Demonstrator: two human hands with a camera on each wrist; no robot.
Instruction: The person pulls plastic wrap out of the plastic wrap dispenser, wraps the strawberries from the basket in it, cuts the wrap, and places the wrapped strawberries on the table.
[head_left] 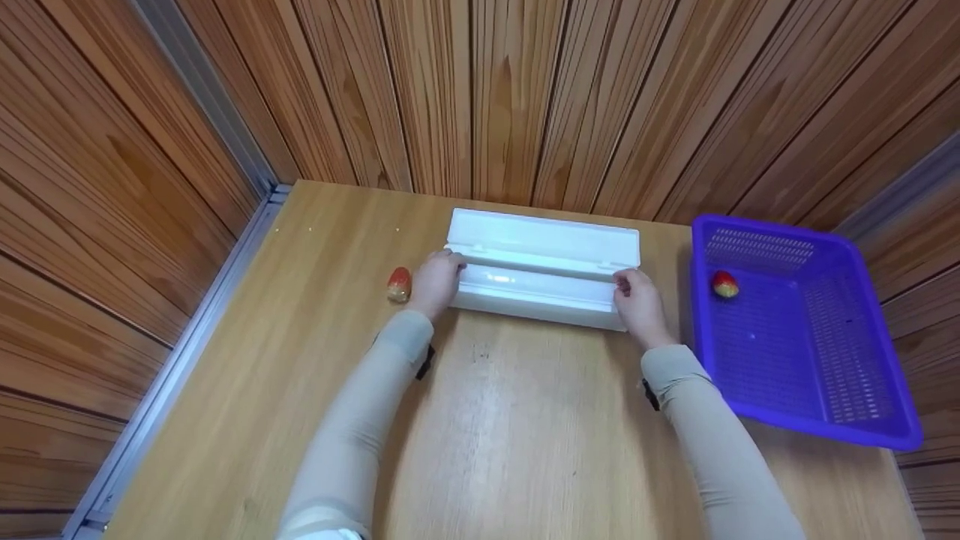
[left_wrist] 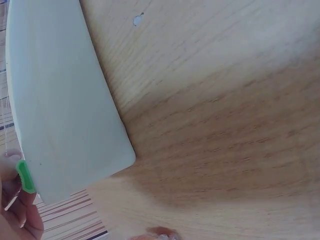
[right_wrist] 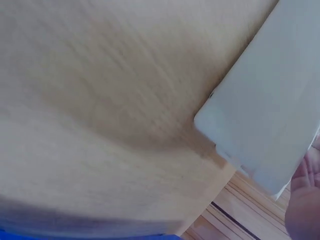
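Observation:
A long white plastic wrap dispenser box [head_left: 536,309] lies across the table, its lid [head_left: 546,238] tipped up toward the back wall. A shiny clear plastic wrap roll [head_left: 536,286] runs along the opening. My left hand [head_left: 437,283] holds the roll's left end; in the left wrist view its fingers [left_wrist: 30,217] are against a small green end piece [left_wrist: 26,176] at the box's edge. At the right end, my right hand [head_left: 639,304] pinches the roll with thumb and forefinger. The right wrist view shows that hand only partly, behind the box's corner.
Just left of my left hand lies a small red-and-yellow fruit-like object [head_left: 399,285]. A purple plastic basket [head_left: 806,431] stands at the right, with a similar red-and-yellow piece [head_left: 725,284] inside. Wood-panelled walls [head_left: 510,105] rise behind the table [head_left: 525,442] and at both sides.

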